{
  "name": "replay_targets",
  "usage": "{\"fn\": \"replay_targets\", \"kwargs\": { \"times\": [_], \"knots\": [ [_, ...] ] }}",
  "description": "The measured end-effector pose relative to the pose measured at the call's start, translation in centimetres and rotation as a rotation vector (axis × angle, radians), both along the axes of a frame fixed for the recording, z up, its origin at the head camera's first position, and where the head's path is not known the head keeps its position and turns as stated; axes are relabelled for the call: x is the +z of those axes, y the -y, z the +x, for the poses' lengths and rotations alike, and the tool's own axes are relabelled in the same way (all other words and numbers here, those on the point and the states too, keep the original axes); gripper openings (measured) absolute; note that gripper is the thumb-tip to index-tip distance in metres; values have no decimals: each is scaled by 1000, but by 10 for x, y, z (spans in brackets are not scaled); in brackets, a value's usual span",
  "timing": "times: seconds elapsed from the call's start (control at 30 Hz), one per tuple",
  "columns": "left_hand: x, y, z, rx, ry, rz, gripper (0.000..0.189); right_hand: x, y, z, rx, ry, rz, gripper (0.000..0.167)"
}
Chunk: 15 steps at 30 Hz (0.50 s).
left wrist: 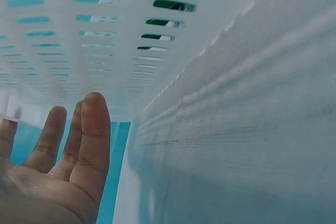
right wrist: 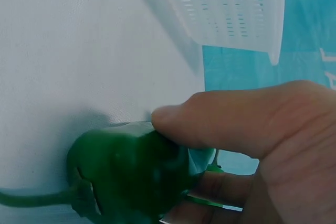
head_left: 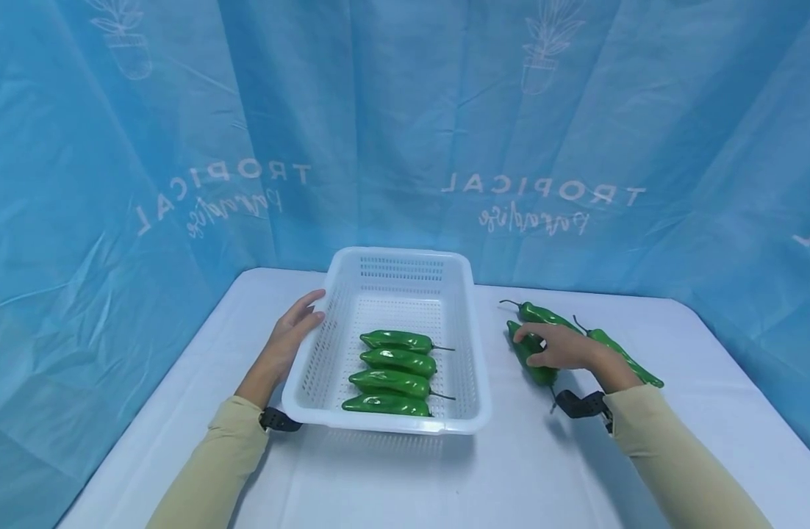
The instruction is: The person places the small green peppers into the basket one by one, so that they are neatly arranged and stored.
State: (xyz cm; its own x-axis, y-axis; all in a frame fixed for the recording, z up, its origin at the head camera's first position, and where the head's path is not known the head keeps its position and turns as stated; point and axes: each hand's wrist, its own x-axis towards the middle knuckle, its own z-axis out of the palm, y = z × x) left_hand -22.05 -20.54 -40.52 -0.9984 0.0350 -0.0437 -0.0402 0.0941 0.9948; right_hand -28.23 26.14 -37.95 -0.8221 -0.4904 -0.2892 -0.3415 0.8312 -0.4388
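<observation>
My right hand [head_left: 565, 347] pinches a glossy green pepper [head_left: 525, 356] on the table, to the right of a white plastic basket [head_left: 482, 367]. Up close in the right wrist view, the thumb presses one side of this pepper [right wrist: 126, 174], fingers lie on the far side, and its stem points left. At the basket's left side is my left hand [head_left: 289, 339], its fingertips right at the wall. The left wrist view has that hand [left wrist: 68, 166] with fingers extended beside the slotted wall [left wrist: 58, 56]. Several green peppers [head_left: 397, 360] lie in a row inside the basket, toward its near end.
Two more green peppers lie just beyond my right hand, one farther back [head_left: 540, 313] and one to the right [head_left: 623, 356]. A white cloth covers the table [head_left: 544, 470]. Behind it hangs a blue printed curtain [head_left: 405, 132].
</observation>
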Motion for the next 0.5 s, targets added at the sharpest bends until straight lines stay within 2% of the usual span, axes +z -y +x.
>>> {"fn": "replay_targets", "kwargs": {
  "times": [0.23,0.5],
  "knots": [
    [0,-1,2,-3,-4,-6,59,2,1,1,4,6,-7,37],
    [0,-1,1,0,-6,3,59,11,1,0,19,6,-3,36]
  ]
}}
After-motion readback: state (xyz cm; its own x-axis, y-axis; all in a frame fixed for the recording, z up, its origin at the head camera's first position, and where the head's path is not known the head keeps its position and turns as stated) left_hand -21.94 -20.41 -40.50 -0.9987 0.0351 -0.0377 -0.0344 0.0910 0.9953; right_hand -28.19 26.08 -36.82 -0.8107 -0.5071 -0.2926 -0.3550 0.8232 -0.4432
